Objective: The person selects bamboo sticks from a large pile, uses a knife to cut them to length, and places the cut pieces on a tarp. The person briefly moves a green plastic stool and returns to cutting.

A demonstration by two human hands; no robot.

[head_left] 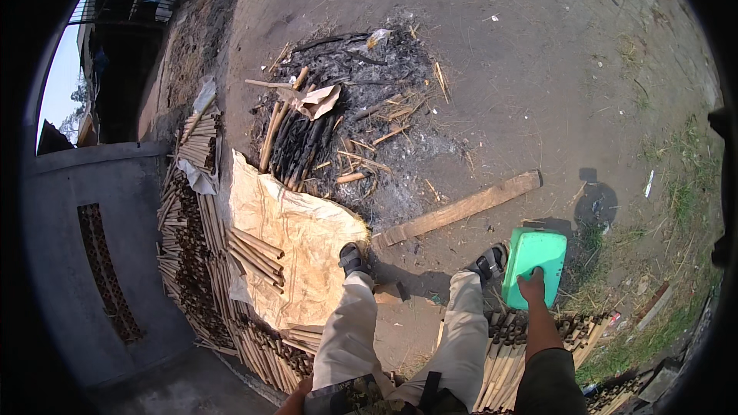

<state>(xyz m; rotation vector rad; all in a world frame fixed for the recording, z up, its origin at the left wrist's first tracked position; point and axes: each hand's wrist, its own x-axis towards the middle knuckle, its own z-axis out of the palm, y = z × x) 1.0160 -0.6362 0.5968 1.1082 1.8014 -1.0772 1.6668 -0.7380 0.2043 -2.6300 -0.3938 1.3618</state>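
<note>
Our right hand [532,286] grips the green plastic tub [534,267] by its near rim, fingers curled closed, above the bamboo sticks [507,353]; we keep it level. Left hand [296,396] barely shows; fingers unclear

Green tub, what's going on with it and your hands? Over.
Right hand grips green tub by its near edge. Left hand barely in view, low. Plank and bamboo sticks close by.

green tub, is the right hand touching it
Touching. The head view shows the right hand laid over the near rim of the green plastic tub, fingers overlapping its edge with no gap, above the bamboo poles.
</note>
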